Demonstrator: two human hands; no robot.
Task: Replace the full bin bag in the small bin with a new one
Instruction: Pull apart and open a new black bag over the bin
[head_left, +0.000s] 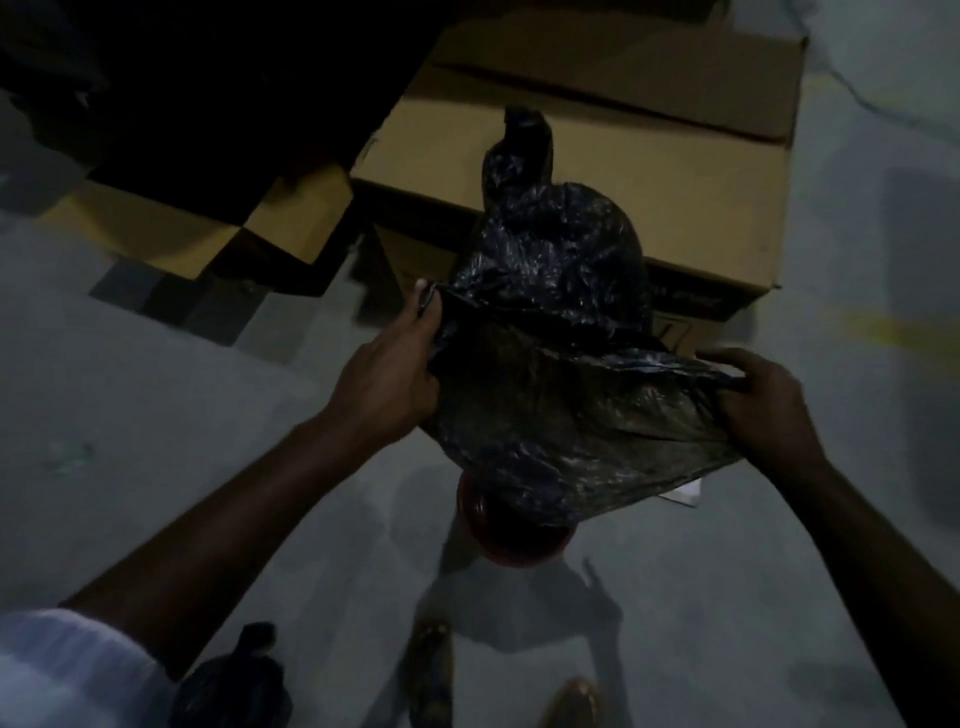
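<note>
Above the grey floor (156, 415), a black bin bag (561, 374) is held spread between both hands. Its rim is pinched by the left hand (395, 374) and gripped by the right hand (763, 400). The red small bin (498, 535) is partly hidden beneath it. Cardboard boxes (623, 156) are stacked behind; a tied full bag (234, 680) lies at lower left.

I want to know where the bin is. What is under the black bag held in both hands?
Under the black bag, held by the left hand and right hand, a reddish round bin shows partly on the floor. Its opening is mostly covered.
</note>
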